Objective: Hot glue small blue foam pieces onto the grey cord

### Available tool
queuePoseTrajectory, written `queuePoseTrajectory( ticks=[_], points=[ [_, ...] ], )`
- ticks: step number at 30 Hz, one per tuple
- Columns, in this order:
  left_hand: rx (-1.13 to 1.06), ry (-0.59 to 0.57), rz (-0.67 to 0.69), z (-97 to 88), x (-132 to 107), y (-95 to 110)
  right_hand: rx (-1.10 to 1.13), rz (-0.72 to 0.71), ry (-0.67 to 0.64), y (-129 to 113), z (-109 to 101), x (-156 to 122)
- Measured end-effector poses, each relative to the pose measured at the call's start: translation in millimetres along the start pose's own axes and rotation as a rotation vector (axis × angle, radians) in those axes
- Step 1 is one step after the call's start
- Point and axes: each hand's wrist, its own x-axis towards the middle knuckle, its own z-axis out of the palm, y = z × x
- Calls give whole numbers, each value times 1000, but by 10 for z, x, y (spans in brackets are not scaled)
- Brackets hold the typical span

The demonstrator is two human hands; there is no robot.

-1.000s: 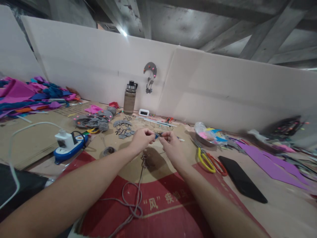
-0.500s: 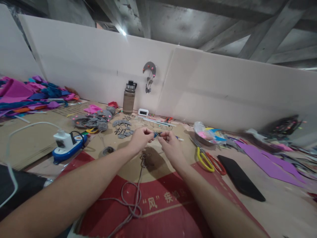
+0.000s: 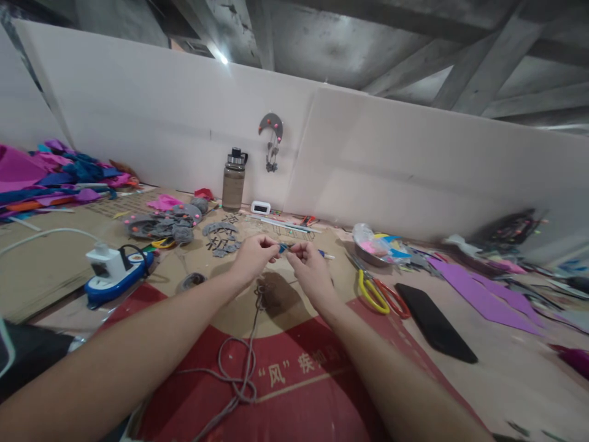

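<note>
Grey cord [image 3: 251, 362]: looping across the red print of the cardboard [image 3: 317, 411], with a strand running up to a small tangle [image 3: 262, 294] just below the hands.
Left hand [image 3: 255, 258]: here's the grip, thumb and fingertips pinched on a small bluish piece [image 3: 283, 247].
Right hand [image 3: 310, 267]: same pinch, meeting it from the other side!
Small bluish piece: right in the gap between both sets of fingertips, too tiny and blurred to name.
Scissors [image 3: 378, 293]: one yellow handle, one red, lying right of the right hand, just beside a black phone [image 3: 435, 322].
Bowl [image 3: 378, 260]: beyond the scissors, pink scraps and clear plastic inside.
Grey cut-outs [image 3: 223, 232]: flat on the table, past the left hand.
Power strip [image 3: 115, 288]: over on the left, white plug in place.
White board [image 3: 151, 110]: a grey crescent [image 3: 272, 124] up there with coloured dots, the bottle [image 3: 234, 187] upright in front.
</note>
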Motion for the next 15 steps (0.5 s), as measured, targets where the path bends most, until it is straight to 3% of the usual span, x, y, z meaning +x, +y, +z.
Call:
queuePoseTrajectory(
  ticks=[15],
  points=[
    [-147, -135, 64, 24, -53, 68, -67, -74, 26, -70, -50, 16]
  ],
)
